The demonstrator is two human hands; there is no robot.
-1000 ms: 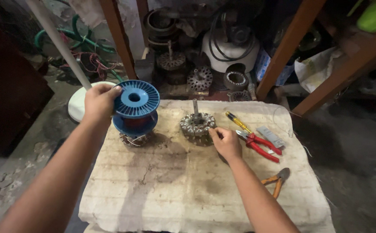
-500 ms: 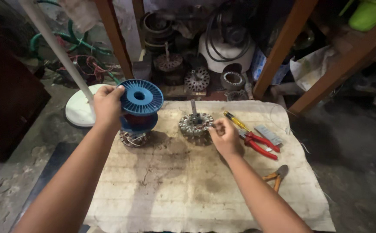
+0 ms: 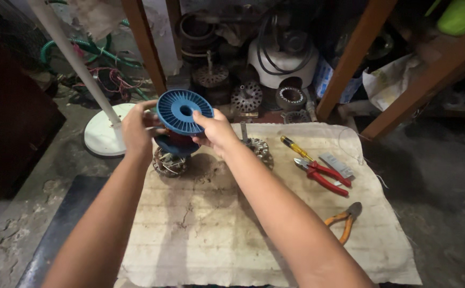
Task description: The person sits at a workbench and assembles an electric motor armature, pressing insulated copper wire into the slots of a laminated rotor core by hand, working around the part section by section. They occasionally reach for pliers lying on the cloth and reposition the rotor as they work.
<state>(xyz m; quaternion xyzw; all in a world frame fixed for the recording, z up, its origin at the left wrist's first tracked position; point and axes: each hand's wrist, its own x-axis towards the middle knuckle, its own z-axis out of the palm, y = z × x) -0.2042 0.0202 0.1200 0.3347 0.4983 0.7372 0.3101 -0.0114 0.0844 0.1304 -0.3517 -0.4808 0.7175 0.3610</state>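
Observation:
A blue plastic wire spool (image 3: pixel 184 112) with reddish copper wire wound on it is lifted above the cloth, top flange tilted toward me. My left hand (image 3: pixel 138 128) grips its left rim. My right hand (image 3: pixel 216 130) grips its right rim. Just behind my right wrist stands a grey motor stator (image 3: pixel 259 149) with an upright shaft, partly hidden. A second coil-wound stator (image 3: pixel 168 163) lies under the spool on the cloth.
A stained cloth (image 3: pixel 232 224) covers the work surface. Red-handled pliers (image 3: pixel 322 175), a yellow screwdriver (image 3: pixel 295 147), a grey flat piece (image 3: pixel 336 165) and orange-handled cutters (image 3: pixel 343 220) lie at the right. Motor parts crowd the floor behind, by a white fan base (image 3: pixel 103 136) and wooden legs (image 3: pixel 350 64).
My right hand left the stator and moved left onto the spool's right rim. The spool rose and tilted, held in both hands.

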